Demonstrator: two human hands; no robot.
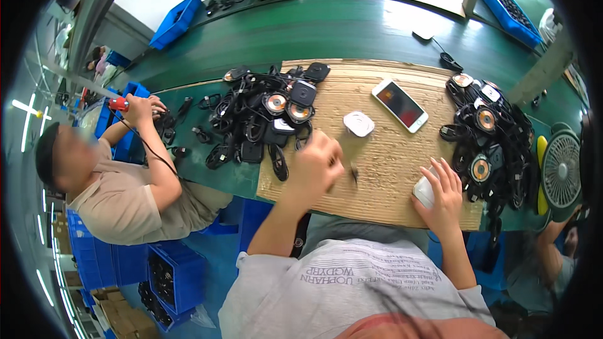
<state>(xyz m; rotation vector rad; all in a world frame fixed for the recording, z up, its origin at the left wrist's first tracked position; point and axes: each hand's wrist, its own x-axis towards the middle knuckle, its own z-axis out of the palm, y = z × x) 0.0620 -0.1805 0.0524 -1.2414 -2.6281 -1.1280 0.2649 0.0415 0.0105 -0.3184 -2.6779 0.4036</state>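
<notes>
My left hand (318,166) hovers over the left part of a cardboard sheet (389,182), its fingers curled together. Whatever they may hold is too hidden to make out. Just right of it shows a small dark piece (355,174). My right hand (443,196) wraps over a white rounded case (424,193) near the sheet's front right. Farther back on the cardboard are a white rounded-square pad (358,123) and a white phone (400,105) with a lit screen. A heap of round and square black charging pads with coiled cables (251,116) lies beside my left hand.
A second heap of pads and cables (493,132) borders the cardboard's right side, with a fan (561,169) beyond it. At left, a seated co-worker (125,182) holds a red tool (118,104). One pad with a cable (423,36) lies on the green bench behind.
</notes>
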